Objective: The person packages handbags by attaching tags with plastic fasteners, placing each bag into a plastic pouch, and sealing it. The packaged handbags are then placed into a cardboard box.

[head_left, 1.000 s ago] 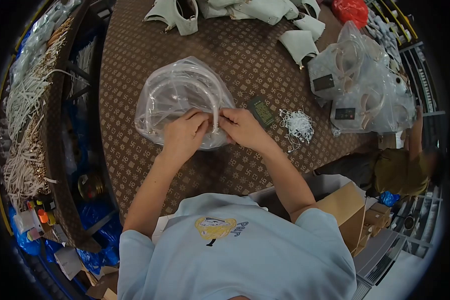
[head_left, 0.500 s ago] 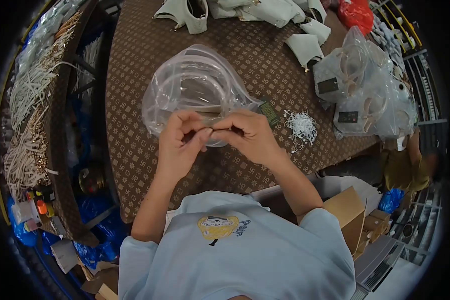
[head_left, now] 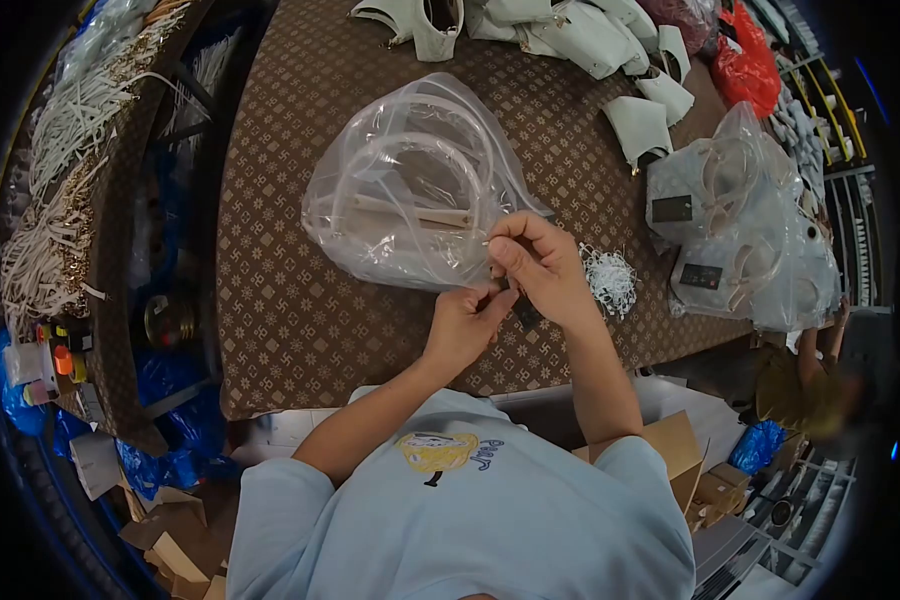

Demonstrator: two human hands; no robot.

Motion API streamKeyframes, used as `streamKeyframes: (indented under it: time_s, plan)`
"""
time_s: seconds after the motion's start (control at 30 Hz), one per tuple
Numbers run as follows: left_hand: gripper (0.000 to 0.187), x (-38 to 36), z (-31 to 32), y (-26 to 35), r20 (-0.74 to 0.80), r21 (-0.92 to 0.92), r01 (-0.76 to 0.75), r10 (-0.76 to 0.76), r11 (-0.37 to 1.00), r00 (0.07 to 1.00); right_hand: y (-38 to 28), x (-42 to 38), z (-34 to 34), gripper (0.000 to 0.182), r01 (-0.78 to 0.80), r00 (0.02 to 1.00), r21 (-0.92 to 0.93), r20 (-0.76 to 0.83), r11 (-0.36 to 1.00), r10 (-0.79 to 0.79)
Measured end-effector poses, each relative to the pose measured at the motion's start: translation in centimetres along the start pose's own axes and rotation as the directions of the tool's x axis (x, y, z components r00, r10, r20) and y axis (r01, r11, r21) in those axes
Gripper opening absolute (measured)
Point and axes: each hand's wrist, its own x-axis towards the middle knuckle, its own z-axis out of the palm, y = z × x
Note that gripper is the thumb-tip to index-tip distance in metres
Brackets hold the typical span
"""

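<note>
A clear plastic bag with pale curved straps inside lies on the brown patterned table. My right hand pinches the bag's near right edge between thumb and fingers. Just below it, my left hand has its fingertips closed at a small dark tag, which shows between the two hands and is partly hidden by the right palm. The hands touch each other at the fingertips.
A bundle of white strings lies right of my hands. Filled, tagged clear bags are stacked at the right, pale leather pieces and a red bag at the far edge. White cords hang left. Cardboard boxes and another person are lower right.
Both hands shifted to the bag's near right corner. My left hand let go of the bag's middle and closed on the dark tag, which left its spot on the table.
</note>
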Motion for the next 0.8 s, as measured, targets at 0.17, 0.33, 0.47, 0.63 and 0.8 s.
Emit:
streamKeyframes:
  time_s: [0.17, 0.33, 0.47, 0.63, 0.8]
  plan:
    - [0.012, -4.3, -4.2, 2.1, -0.051, 0.413, -0.219, 0.262, 0.884, 0.964, -0.5, -1.2, 0.3, 0.011, 0.206, 0.960, -0.454, -0.078, 0.867, -0.269]
    - [0.009, -4.5, -5.3, 2.3, -0.043, 0.642, -0.358, 0.498, 0.678, 0.866, 1.4, -1.7, 1.8, 0.008, 0.056, 0.991, -0.329, -0.097, 0.943, -0.093]
    - [0.018, -3.4, -6.3, 2.4, 0.090, 0.053, -0.121, 0.116, 0.991, 0.989, 2.4, -2.2, 1.4, 0.009, -0.008, 0.991, -0.143, -0.131, 0.990, -0.011]
    - [0.033, -2.2, -5.7, 2.8, 0.322, -0.474, 0.150, 0.012, 0.868, 0.947, 3.5, -1.9, 1.6, 0.008, 0.221, 0.960, -0.015, -0.172, 0.975, -0.221]
    - [0.028, -1.4, -5.7, 3.6, 0.265, -0.364, 0.194, -0.098, 0.911, 0.959, 4.0, -1.5, 0.9, 0.007, 0.407, 0.910, -0.115, -0.028, 0.906, -0.413]
